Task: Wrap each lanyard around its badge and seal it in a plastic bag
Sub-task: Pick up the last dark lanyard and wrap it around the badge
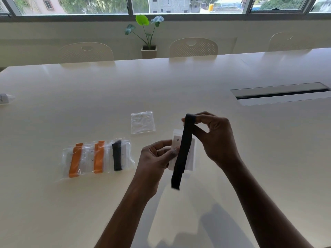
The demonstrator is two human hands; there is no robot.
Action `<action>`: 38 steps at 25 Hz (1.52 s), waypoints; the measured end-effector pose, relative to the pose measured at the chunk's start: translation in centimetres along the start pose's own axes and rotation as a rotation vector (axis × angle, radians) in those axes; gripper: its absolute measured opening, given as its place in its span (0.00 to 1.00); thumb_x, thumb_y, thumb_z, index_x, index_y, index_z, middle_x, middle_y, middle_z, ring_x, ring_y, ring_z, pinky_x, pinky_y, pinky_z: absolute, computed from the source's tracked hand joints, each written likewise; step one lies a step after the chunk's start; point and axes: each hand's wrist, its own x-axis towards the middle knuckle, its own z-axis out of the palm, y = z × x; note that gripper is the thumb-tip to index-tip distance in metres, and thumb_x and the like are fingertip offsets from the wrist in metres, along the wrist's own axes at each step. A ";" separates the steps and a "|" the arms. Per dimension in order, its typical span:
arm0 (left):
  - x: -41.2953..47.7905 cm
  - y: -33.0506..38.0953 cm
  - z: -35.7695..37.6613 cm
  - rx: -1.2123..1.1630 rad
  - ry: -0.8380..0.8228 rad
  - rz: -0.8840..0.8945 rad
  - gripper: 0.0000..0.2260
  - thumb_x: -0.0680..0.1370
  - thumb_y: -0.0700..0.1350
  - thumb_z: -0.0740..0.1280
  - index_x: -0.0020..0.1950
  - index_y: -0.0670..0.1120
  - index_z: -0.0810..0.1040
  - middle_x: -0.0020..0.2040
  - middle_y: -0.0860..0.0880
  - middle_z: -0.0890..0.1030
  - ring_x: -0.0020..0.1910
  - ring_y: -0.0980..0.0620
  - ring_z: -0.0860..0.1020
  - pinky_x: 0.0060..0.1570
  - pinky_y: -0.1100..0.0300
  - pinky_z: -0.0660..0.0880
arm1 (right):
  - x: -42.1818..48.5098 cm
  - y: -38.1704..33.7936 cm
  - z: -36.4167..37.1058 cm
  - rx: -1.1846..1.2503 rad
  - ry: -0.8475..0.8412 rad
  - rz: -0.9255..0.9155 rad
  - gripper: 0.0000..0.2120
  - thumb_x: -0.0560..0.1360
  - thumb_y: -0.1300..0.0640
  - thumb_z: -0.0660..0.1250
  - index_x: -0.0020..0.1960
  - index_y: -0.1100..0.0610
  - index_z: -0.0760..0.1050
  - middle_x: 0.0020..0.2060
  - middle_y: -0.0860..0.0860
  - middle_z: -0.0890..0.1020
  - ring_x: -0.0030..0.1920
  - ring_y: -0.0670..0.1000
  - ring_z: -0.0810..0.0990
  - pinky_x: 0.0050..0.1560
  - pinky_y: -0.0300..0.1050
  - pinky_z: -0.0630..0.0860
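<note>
Lot, three of four apparently done: three packed bags lie left (two orange lanyards, one black); left hand pinches the last badge, right hand pinches its half-wrapped black lanyard, and the empty plastic bag lies just beyond.

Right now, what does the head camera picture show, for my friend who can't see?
A person's left hand grips a white badge above a table while the right hand pinches the top of its black lanyard. Three filled bags with wrapped badges lie to the left, and one empty plastic bag lies beyond.
</note>
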 end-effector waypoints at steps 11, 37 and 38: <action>-0.6 0.3 -0.4 -0.032 -0.126 -0.021 0.14 0.75 0.47 0.75 0.60 0.47 0.87 0.57 0.41 0.88 0.56 0.45 0.87 0.51 0.60 0.83 | 3.1 4.0 -0.8 0.040 0.046 0.085 0.11 0.75 0.65 0.76 0.53 0.53 0.88 0.45 0.48 0.90 0.50 0.50 0.88 0.57 0.49 0.84; 0.5 0.6 -0.9 -0.052 -0.032 0.000 0.13 0.70 0.46 0.77 0.54 0.52 0.89 0.55 0.43 0.89 0.55 0.46 0.88 0.48 0.58 0.84 | -3.2 7.0 4.5 0.342 -0.160 0.428 0.09 0.75 0.61 0.70 0.49 0.50 0.86 0.58 0.54 0.83 0.56 0.60 0.85 0.57 0.60 0.84; 0.6 0.5 -1.0 -0.068 -0.005 0.003 0.13 0.69 0.46 0.78 0.54 0.52 0.89 0.55 0.43 0.89 0.55 0.45 0.88 0.49 0.57 0.84 | -3.8 6.9 4.9 0.349 -0.156 0.401 0.08 0.77 0.62 0.71 0.51 0.53 0.86 0.58 0.54 0.84 0.58 0.59 0.85 0.58 0.61 0.84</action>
